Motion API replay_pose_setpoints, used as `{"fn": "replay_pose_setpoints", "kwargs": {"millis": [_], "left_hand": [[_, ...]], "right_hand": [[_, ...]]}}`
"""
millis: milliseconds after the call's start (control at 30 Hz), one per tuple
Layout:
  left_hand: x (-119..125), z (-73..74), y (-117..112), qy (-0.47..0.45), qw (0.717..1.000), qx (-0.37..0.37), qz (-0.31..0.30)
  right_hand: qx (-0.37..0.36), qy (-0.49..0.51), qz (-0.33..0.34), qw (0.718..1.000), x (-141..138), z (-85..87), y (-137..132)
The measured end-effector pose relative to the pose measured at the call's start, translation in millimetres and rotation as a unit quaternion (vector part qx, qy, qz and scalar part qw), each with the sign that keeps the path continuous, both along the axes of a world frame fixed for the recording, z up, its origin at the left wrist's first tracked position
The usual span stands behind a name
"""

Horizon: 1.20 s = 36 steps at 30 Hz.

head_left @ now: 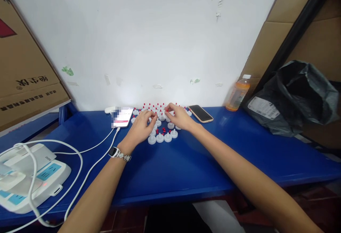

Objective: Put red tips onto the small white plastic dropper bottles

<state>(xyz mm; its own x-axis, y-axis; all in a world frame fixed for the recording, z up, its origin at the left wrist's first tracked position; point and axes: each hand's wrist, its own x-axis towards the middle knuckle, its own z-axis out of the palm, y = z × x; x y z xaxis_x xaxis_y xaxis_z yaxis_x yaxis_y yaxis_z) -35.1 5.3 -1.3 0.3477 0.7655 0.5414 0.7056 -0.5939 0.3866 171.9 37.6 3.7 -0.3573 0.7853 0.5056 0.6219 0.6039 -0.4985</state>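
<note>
Several white round nozzle lids point(151, 140) stand on the blue table in a cluster, their spouts pointing up. Many towards the wall have small red tip caps point(149, 104) on the spouts; those along the front have bare spouts. A few loose red caps point(164, 130) lie among them. My left hand point(144, 124), with a watch on its wrist, is over the left of the cluster, thumb and forefinger pinched; what they hold is hidden. My right hand point(178, 115) reaches in from the right, its fingertips pinching a small red cap point(167, 110) above the lids.
A lit phone point(123, 117) with a cable lies left of the lids, and a dark phone point(201, 113) lies right. An orange drink bottle point(238, 93) and a black plastic bag point(290, 101) stand at the right. A power strip point(48, 183) with looping white cables occupies the left front.
</note>
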Motion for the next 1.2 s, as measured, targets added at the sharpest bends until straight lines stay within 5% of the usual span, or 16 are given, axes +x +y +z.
{"fn": "replay_pose_setpoints", "kwargs": {"millis": [133,400,633,867,967,1033,1200], "left_hand": [[12.9,2.5,-6.5,-0.025,0.999,0.024,-0.023],[24.5,-0.4,-6.5,0.105,0.991,0.075,-0.034],[36.9,1.8,-6.6,-0.072,0.997,-0.031,0.008],[40.6,4.3,-5.1,-0.125,0.988,-0.085,0.029],[39.1,6.2,-8.8,-0.092,0.994,-0.053,0.036],[38.2,7.0,-12.2,-0.049,0.998,-0.014,0.036],[38.4,7.3,-17.4,-0.009,1.000,0.011,-0.016]], "right_hand": [[-0.034,0.076,0.072,0.994,2.6,1.6,-21.9],[-0.058,0.134,0.056,0.988,-7.7,2.3,-38.7],[0.092,0.069,0.061,0.992,-5.9,10.5,-41.7],[0.120,0.046,0.044,0.991,-12.8,8.0,-44.7],[0.050,0.096,0.024,0.994,-12.6,12.1,-44.6],[-0.063,0.144,0.031,0.987,-9.2,16.8,-43.1],[-0.349,0.255,0.151,0.889,4.8,26.8,-36.7]]}}
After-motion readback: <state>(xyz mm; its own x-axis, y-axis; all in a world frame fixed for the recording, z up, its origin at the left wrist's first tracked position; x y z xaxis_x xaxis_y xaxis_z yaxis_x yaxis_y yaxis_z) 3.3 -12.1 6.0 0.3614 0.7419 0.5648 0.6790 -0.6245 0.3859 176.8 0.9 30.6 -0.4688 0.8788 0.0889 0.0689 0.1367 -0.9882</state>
